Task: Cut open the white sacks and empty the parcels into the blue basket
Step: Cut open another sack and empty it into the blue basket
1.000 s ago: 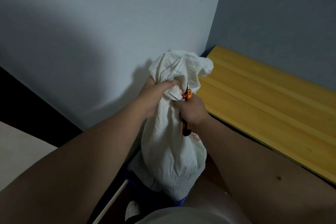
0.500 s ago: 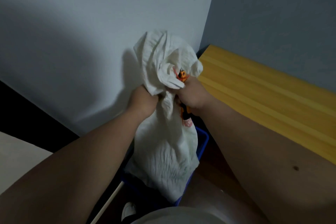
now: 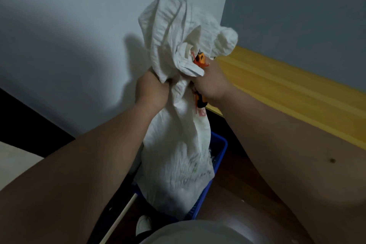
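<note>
One white sack (image 3: 178,154) is in view, held upright with its lower end down inside the one blue basket (image 3: 217,156). Its neck is gathered and bunched, and loose fabric flares out above the grip. No parcels are visible; whatever the sack holds is hidden by the fabric.

Two hands hold the neck. The left hand (image 3: 151,90) has its fingers curled round the bunched fabric on the left side. The right hand (image 3: 212,83) is closed round the neck on the right side and also grips one orange-and-black cutter (image 3: 200,79), whose head shows above the fist against the fabric and whose handle end shows below it. Whether the blade is out cannot be told.

The basket stands on a dark floor (image 3: 237,184) in a corner, just beside a pale wall (image 3: 79,35). One yellow wooden board (image 3: 287,93) runs along the grey wall (image 3: 297,16) to the right. One thin pale stick (image 3: 120,216) and one white shoe (image 3: 143,226) show at the bottom edge.
</note>
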